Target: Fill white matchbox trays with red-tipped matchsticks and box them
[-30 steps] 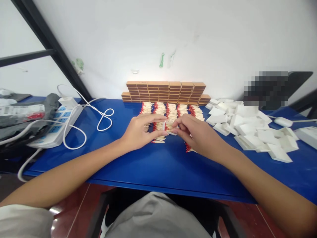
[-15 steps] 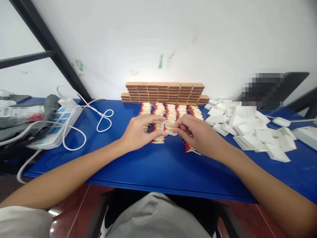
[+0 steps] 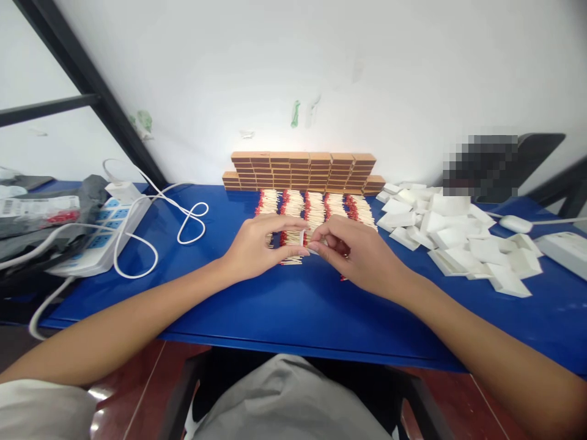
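My left hand point(image 3: 252, 246) holds a small white matchbox tray point(image 3: 302, 237) between thumb and fingers, above the rows of matches. Close against its right side, my right hand point(image 3: 360, 249) has thumb and fingertips pinched on a few matches, partly hidden by the fingers. Several rows of red-tipped matches point(image 3: 314, 208) lie on the blue table point(image 3: 275, 311) beneath and behind both hands. My right hand covers part of the rows on the right.
Brown matchboxes point(image 3: 300, 171) are stacked along the wall. At right lies a heap of white trays point(image 3: 458, 235), with a dark pixelated object point(image 3: 481, 165) behind it. A power strip point(image 3: 103, 238), white cable point(image 3: 183, 211) and grey plastic bags point(image 3: 87, 198) lie at left.
My right hand has shifted slightly left, its fingertips now nearer the tray's left end. My left hand stays around the tray. The whole view has drifted slightly.
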Tool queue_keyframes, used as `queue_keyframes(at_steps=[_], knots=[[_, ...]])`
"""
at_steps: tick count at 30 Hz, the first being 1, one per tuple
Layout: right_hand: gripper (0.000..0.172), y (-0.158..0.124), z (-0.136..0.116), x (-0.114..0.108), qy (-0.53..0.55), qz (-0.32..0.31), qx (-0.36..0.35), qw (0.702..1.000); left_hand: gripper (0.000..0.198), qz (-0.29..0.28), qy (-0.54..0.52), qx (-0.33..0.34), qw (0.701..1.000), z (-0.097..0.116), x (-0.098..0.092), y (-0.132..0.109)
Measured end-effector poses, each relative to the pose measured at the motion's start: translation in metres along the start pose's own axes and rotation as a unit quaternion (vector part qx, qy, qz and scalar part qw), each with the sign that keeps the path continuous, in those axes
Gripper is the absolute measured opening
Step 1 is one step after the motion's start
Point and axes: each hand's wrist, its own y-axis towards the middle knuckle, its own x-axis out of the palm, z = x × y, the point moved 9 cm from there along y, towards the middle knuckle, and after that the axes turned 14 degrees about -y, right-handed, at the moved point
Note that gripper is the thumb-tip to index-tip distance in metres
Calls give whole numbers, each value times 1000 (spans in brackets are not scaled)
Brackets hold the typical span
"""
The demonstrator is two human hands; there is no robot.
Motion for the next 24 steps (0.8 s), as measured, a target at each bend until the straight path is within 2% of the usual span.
queue_keyframes(at_steps=[11, 16, 21, 24], knots=[[14, 0, 12, -7, -49, 21, 2, 999, 43, -13, 10, 6, 1000, 4, 2, -1], [12, 0, 11, -7, -45, 24, -4, 999, 42, -18, 9, 16, 1000, 7, 4, 0], [12, 0, 10, -12, -48, 54, 17, 997, 40, 20, 4, -11, 1000, -1, -6, 2], [14, -1, 9, -4, -44, 43, 17, 998, 39, 52, 1, -27, 998, -9, -14, 2]])
